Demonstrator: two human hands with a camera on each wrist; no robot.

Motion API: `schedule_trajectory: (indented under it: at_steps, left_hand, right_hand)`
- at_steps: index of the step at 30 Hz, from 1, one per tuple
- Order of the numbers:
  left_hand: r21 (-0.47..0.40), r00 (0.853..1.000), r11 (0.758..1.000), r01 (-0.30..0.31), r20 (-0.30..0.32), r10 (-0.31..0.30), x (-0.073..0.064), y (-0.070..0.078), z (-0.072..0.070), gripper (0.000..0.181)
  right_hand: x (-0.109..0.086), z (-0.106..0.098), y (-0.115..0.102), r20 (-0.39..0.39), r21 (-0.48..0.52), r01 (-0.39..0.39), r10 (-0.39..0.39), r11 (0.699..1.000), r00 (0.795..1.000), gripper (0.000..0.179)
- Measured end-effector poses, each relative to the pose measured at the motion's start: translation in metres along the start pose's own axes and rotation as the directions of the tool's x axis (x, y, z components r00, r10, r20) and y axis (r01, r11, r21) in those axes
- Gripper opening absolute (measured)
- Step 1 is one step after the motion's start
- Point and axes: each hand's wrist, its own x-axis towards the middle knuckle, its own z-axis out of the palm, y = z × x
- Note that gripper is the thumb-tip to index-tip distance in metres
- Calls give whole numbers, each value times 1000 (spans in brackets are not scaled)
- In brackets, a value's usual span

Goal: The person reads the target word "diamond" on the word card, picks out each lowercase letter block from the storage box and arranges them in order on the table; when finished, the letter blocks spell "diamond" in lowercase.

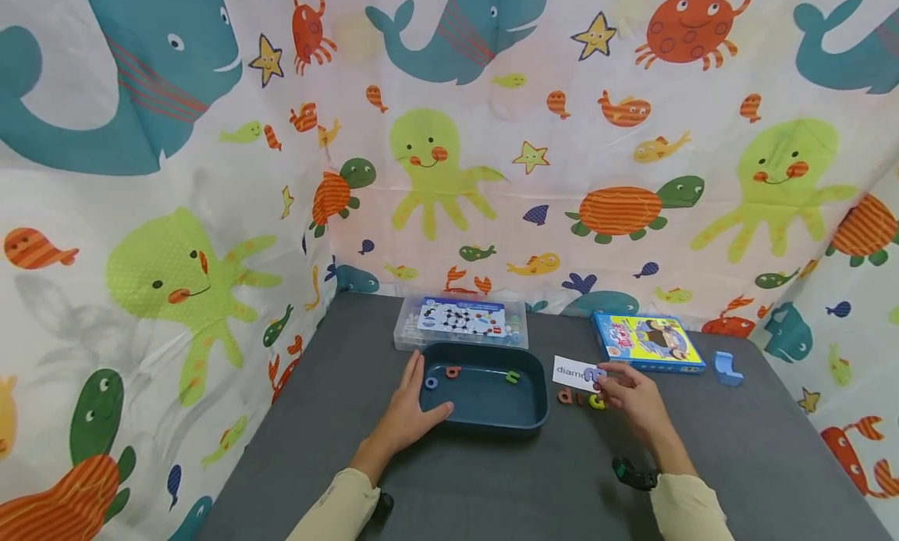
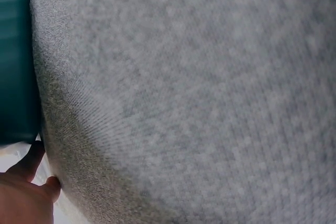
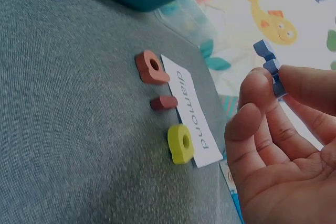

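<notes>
Rt hand [image 3: 286, 177] w/ ltr [image 3: 271, 66], edgewise @R-wrist

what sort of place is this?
Likely a children's play or spelling area: a table with loose letter pieces beside a card reading "diamond", and a cloth backdrop printed with sea animals.

The left arm [image 1: 368, 457], in a pale cream cloth sleeve [image 1: 334, 507], reaches forward; the bare left hand [image 1: 410, 408] has its fingers [image 1: 413, 371] extended close together and its thumb [image 1: 438, 414] spread rightward. The right arm [image 1: 673, 452], in a matching sleeve [image 1: 691, 508], angles inward; the bare right hand [image 1: 635, 402] pinches, its palm [image 3: 296, 184] facing the wrist camera.
</notes>
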Motion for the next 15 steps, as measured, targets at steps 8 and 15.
schedule_trajectory:
  at_steps: [8, 15]
  left_hand:
    - [2, 999, 1000, 29, 18, -29, 2, 2, 0, 109]
    - [-5, 1000, 1000, 18, 16, -18, 1, -2, -1, 109]
  right_hand:
    - [-7, -21, 9, -48, 50, -51, 53, 997, 997, 38]
    - [-14, -31, 13, -72, -20, -98, 96, 995, 993, 47]
